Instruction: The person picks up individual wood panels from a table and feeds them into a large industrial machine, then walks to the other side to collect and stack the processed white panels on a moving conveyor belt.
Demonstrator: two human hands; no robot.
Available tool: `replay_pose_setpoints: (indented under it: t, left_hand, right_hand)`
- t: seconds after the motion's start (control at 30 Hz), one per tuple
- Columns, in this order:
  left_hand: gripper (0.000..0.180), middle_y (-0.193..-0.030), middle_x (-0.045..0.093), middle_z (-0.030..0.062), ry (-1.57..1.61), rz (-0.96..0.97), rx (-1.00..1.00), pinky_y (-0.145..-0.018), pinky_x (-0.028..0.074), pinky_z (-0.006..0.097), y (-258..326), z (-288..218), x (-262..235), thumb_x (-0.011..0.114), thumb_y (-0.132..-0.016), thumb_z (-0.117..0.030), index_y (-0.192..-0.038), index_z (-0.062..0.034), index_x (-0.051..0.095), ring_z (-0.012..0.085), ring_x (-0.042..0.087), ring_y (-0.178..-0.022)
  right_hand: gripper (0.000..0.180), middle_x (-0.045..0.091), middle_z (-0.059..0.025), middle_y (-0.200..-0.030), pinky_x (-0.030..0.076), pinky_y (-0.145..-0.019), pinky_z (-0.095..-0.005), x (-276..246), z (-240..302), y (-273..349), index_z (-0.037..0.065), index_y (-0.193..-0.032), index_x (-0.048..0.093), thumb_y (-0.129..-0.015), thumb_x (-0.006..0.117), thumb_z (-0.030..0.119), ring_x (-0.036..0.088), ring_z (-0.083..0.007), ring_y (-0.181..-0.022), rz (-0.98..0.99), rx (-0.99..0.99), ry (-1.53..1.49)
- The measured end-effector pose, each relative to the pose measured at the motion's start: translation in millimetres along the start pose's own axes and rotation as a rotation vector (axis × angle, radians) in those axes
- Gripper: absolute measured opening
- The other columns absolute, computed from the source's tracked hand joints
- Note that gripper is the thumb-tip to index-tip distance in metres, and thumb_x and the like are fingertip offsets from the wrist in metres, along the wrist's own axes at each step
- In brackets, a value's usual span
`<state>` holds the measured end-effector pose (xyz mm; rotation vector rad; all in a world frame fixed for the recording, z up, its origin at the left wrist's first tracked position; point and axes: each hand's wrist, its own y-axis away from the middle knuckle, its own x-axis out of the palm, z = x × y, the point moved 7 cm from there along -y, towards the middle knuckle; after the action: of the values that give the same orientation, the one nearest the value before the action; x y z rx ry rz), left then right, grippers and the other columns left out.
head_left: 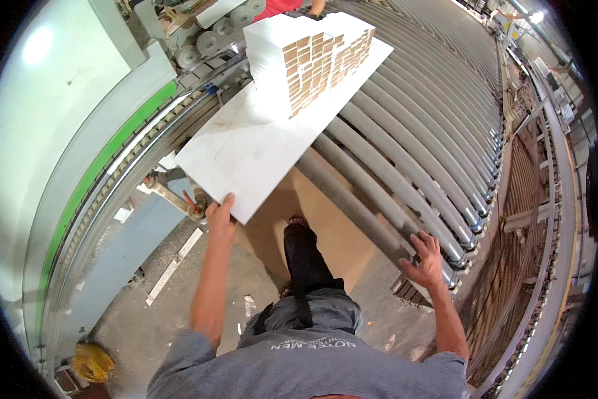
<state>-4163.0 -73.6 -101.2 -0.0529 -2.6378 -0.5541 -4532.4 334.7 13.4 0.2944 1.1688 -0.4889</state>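
A workshop floor is spreading out below, grey concrete scattered with scraps, and a long roller conveyor of grey tubes is sweeping across the upper right. Along the left, a pale machine housing with a green stripe is curving beside the conveyor. A large white panel is lying flat on the rollers, its near corner overhanging the conveyor end, and a stack of small white-faced wooden pieces is sitting on its far part. The person, in a grey shirt, is standing at the conveyor end. The left hand is gripping the panel's near corner, fingers curled against its edge. The right hand is resting on the end of a roller, well apart from the panel, its fingers spread. A yellow bundle is lying on the floor at lower left.
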Motion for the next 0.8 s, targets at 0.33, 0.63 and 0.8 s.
replay_pose_setpoints:
  t: [0.33, 0.63, 0.8]
  left_hand:
    - [0.048, -0.130, 0.056, 0.0155, 0.082, -0.096, -0.051, -0.100, 0.048, 0.045, -35.2, -41.3, -8.3, 0.061, -0.094, -0.008, -0.137, 0.0036, 0.043, 0.0296, 0.057, -0.118]
    - [0.047, -0.122, 0.059, 0.0142, -0.091, -0.405, -0.129, -0.094, 0.051, 0.043, -45.6, -67.7, 12.6, 0.065, -0.094, -0.019, -0.133, -0.0010, 0.047, 0.0263, 0.059, -0.111]
    - [0.048, -0.120, 0.061, 0.0166, -0.396, -0.698, -0.108, -0.092, 0.049, 0.042, -47.0, -67.5, 4.1, 0.059, -0.098, -0.034, -0.128, 0.0028, 0.054, 0.0276, 0.061, -0.103]
  right_hand:
    - [0.036, 0.069, -0.0243, -0.105, 0.050, -0.087, -0.0414, -34.6, -57.6, -377.0, -0.002, -0.116, 0.065, -0.095, 0.057, 0.026, 0.067, -0.0365, -0.097, -0.163, 0.053, -0.283]
    - [0.030, 0.066, -0.0286, -0.091, 0.051, -0.079, -0.0479, -32.1, -101.3, -679.3, 0.000, -0.098, 0.071, -0.092, 0.056, 0.025, 0.065, -0.0456, -0.089, -0.316, -0.139, 0.010]
    - [0.032, 0.068, -0.0214, -0.111, 0.043, -0.098, -0.0507, -6.1, -137.1, -781.8, 0.000, -0.111, 0.068, -0.086, 0.057, 0.017, 0.060, -0.0397, -0.106, -0.366, -0.018, 0.387]
